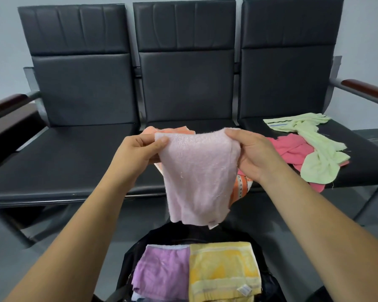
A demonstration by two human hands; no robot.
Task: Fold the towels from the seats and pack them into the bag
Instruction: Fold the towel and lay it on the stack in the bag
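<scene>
The pale towel (199, 177) hangs in the air in front of the middle seat (188, 88) and above the bag (138, 247), held up by its top edge. The left hand (138, 151) pinches the top left corner between thumb and curled fingers, and the right hand (253, 153) grips the top right corner the same way. It is pale pink terry with a nubby, fuzzy face, doubled over so it falls as a narrow, slightly tapering panel, and its lower edge is uneven with a small tag at one corner. Directly under it the bag, black and soft-sided, lies open on the floor. Two folded towels lie side by side in it: a purple towel (162, 273) on the left, thin and creased, and a yellow towel (223, 269) on the right, thicker, squared off, with woven bands and a white label near its lower edge. They touch along a straight seam. Behind the pale towel an orange towel (168, 130) lies on the middle seat, its striped end drooping over the seat's front edge. On the right seat (369, 153) a hot-pink towel (292, 149) lies crumpled, with a light green towel (316, 149) twisted across it, pinched at the waist and flaring at both ends. The seats are a joined row of three, black, smooth, leather-like padding on a grey metal frame, with dark wooden armrests (367, 89) at the outer ends.
</scene>
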